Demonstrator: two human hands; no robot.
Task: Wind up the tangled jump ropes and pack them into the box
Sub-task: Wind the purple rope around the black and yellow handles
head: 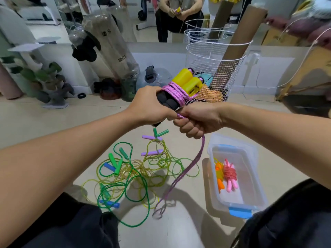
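My left hand grips the two black-and-yellow handles of a pink jump rope, held side by side at chest height. Several turns of pink rope are wound round the handles. My right hand grips the loose rope just below them, and a doubled length of the rope hangs down to the floor. A tangle of green and yellow ropes with green, blue and purple handles lies on the floor below. The clear box at the right holds two wound ropes, one orange and one pink.
A white wire basket with a cardboard tube stands behind my hands. Clear plastic bottles and a plant line the mirror wall at left. My knees frame a white stool edge at the bottom.
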